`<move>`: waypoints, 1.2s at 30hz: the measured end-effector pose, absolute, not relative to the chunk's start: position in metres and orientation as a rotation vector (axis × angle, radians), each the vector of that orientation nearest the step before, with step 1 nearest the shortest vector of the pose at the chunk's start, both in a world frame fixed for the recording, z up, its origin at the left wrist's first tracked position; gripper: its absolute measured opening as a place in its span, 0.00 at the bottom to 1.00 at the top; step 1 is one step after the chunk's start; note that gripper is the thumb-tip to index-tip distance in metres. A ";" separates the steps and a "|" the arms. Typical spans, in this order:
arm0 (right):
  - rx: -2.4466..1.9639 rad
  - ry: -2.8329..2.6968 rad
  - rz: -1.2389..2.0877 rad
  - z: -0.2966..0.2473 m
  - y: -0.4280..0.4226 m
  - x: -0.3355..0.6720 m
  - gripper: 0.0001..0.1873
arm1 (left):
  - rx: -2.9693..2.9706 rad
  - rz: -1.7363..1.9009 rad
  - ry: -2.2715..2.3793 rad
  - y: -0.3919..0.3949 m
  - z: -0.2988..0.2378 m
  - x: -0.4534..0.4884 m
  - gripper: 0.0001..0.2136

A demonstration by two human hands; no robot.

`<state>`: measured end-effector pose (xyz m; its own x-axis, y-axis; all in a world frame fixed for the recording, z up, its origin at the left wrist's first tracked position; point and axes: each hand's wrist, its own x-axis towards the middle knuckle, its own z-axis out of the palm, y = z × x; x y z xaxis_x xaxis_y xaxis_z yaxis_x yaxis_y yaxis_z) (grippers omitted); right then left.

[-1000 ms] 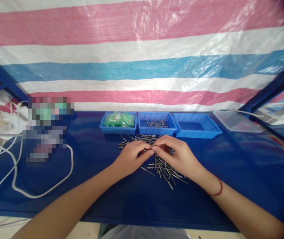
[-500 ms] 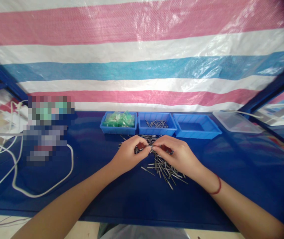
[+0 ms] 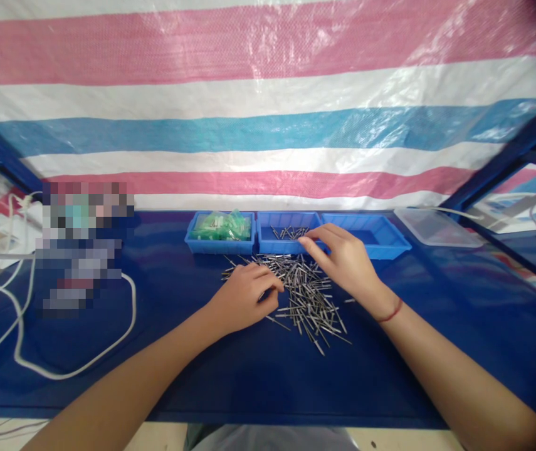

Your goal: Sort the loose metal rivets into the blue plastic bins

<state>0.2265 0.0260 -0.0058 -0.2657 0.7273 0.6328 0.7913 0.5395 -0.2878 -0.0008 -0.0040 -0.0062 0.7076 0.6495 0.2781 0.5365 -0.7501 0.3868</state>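
Observation:
A heap of silver blind rivets (image 3: pixel 312 300) lies loose on the blue table. At the heap's left edge is my left hand (image 3: pixel 246 295), its fingers loosely curled, with a small gap between thumb and forefinger and nothing visible in it. My right hand (image 3: pixel 345 263) reaches over the front right corner of the middle blue bin (image 3: pixel 268 248). Its thumb and fingertips are pinched together at the bin's rim; whatever they hold, if anything, is too small to make out. More blind rivets (image 3: pixel 286 233) lie inside that bin.
Left of the middle bin, another blue bin (image 3: pixel 197 246) holds green plastic packets (image 3: pixel 223 227). A third blue bin (image 3: pixel 392 249) stands on the right, partly behind my right hand. Beyond it lies a clear plastic lid (image 3: pixel 437 228). White cables (image 3: pixel 133 300) loop across the left side.
My hands have come apart from their shared pinch above the heap. The right has moved up and right to the middle bin; the left stays by the heap, its pinch loosened.

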 end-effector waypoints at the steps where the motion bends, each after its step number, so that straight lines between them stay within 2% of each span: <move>1: -1.199 -2.040 -0.103 -0.004 0.022 0.226 0.13 | 2.685 0.529 0.910 -0.005 -0.006 -0.001 0.07; 6: -1.045 -2.109 -0.030 -0.001 0.007 0.219 0.10 | 2.895 0.395 0.847 -0.006 -0.012 0.002 0.10; 10: -0.980 -2.152 0.006 -0.001 -0.001 0.214 0.09 | 2.990 0.344 0.865 -0.006 -0.015 0.005 0.08; 15: -0.957 -2.201 0.041 0.001 -0.007 0.211 0.08 | 3.025 0.344 0.819 -0.005 -0.013 0.005 0.05; 36: -0.971 -2.304 0.104 -0.005 -0.007 0.209 0.09 | 3.125 0.337 0.711 -0.007 -0.014 0.005 0.06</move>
